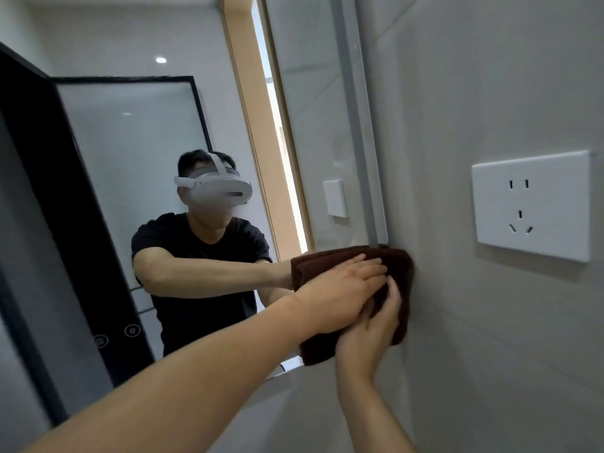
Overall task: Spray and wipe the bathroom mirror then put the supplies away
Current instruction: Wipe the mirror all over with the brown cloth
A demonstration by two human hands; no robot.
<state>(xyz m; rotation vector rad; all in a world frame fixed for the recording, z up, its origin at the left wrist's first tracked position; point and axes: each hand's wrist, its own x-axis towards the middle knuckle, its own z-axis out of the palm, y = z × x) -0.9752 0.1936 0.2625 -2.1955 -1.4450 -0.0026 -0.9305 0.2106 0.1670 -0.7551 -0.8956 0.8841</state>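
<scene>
A folded dark brown cloth [400, 266] lies flat against the lower right corner of the bathroom mirror [147, 158], overlapping the mirror's right edge and the wall. My left hand [340, 289] presses on the cloth with straight fingers pointing right. My right hand [376, 328] comes up from below, partly under the left hand, and its fingers press on the cloth's lower part. The mirror reflects a person in a black shirt with a white headset. No spray bottle is in view.
A white wall socket [531, 204] sits on the grey tiled wall right of the mirror. The mirror's reflection shows a dark-framed glass door [42, 191], a wooden door frame [251, 125] and a white wall switch [335, 197].
</scene>
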